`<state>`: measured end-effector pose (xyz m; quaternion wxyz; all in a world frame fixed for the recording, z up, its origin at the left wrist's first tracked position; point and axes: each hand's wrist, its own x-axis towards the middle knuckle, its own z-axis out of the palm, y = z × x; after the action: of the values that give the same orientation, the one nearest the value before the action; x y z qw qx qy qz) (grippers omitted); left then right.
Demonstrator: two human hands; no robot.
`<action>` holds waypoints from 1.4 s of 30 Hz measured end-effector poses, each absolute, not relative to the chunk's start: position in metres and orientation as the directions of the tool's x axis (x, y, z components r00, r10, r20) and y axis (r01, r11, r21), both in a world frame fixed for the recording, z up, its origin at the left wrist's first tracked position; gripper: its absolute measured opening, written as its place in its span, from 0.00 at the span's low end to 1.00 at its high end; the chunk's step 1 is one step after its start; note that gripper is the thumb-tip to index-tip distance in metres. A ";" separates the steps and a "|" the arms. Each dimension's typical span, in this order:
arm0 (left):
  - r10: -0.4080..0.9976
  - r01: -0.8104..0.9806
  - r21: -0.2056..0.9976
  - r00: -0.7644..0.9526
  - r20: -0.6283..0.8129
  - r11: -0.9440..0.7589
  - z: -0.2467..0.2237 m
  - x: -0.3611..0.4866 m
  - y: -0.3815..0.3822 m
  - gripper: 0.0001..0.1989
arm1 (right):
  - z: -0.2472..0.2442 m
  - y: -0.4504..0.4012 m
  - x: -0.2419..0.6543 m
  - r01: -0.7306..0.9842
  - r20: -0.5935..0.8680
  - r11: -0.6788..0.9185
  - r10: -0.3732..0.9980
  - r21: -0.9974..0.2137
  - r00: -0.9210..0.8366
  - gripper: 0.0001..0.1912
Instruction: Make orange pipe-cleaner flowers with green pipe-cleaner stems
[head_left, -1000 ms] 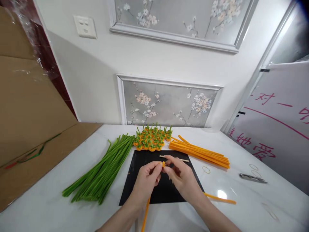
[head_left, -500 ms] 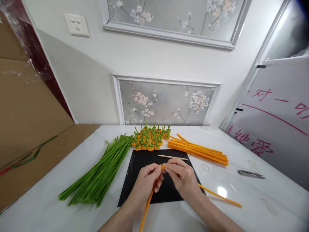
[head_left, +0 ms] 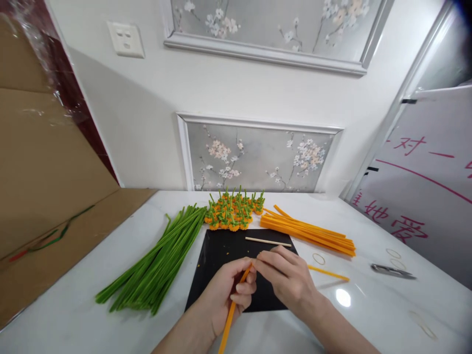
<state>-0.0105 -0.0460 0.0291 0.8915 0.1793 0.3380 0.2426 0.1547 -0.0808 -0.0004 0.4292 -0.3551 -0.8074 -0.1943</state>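
My left hand [head_left: 230, 290] is closed round an orange pipe cleaner [head_left: 228, 322], whose long end hangs down toward the bottom edge. Its upper tip is pinched over the black mat [head_left: 214, 250]. The fingertips of my right hand [head_left: 289, 278] press together at that same tip, touching my left fingers. From behind my right hand another orange length [head_left: 330, 273] sticks out to the right. A thin wooden stick [head_left: 268, 241] lies on the mat near its back edge, and small orange bits are scattered there.
Green pipe cleaners [head_left: 158, 263] lie in a bundle at left. Several orange pieces with green stems [head_left: 234, 211] stand behind the mat. An orange bundle [head_left: 308, 231], rubber bands [head_left: 318, 259] and metal snips [head_left: 393, 271] lie at right. Cardboard [head_left: 47, 196] borders the left side.
The orange length at right has drawn in toward my right hand. My left hand has turned, showing more curled fingers, and the orange tip between the hands looks thinner. The view has shifted slightly.
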 end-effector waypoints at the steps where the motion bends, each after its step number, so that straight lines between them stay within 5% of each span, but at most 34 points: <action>1: 0.558 -0.307 0.491 0.646 -0.521 0.815 0.030 -0.010 -0.047 0.15 | -0.001 -0.081 0.155 0.739 0.828 0.674 0.418 -0.005 -0.375 0.14; 5: 0.644 -0.267 0.648 0.614 -0.456 0.713 0.029 -0.009 -0.049 0.13 | 0.000 -0.081 0.153 0.674 0.798 0.720 0.500 -0.167 -0.336 0.16; 8: 0.852 -0.137 0.956 0.497 -0.161 0.261 0.025 -0.010 -0.051 0.15 | 0.000 -0.081 0.151 0.535 0.739 0.710 0.639 -0.458 -0.215 0.14; 10: 0.884 0.003 0.998 0.464 0.054 -0.062 0.023 -0.012 -0.051 0.17 | 0.000 -0.081 0.148 0.449 0.650 0.627 0.750 -0.636 -0.127 0.11; 12: 0.876 0.078 0.978 0.463 0.135 -0.192 0.021 -0.014 -0.051 0.18 | -0.002 -0.081 0.146 0.394 0.557 0.538 0.827 -0.745 -0.075 0.08; 23: 0.720 -0.201 0.917 0.683 -0.121 0.344 0.023 -0.012 -0.052 0.20 | 0.004 -0.082 0.142 0.006 0.308 0.308 0.951 -0.951 0.000 0.13; 35: 0.745 0.016 0.977 0.645 -0.174 0.214 0.022 -0.017 -0.045 0.23 | 0.000 -0.081 0.149 0.191 0.422 0.426 0.904 -0.884 -0.063 0.08; 42: 0.775 0.039 0.977 0.603 -0.189 0.208 0.023 -0.014 -0.046 0.26 | -0.004 -0.080 0.146 0.152 0.349 0.351 0.936 -0.924 -0.036 0.12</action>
<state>-0.0145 -0.0461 0.0227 0.6904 0.5700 0.3571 0.2665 0.1457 -0.0801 -0.0043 0.5385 -0.4382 -0.6208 0.3642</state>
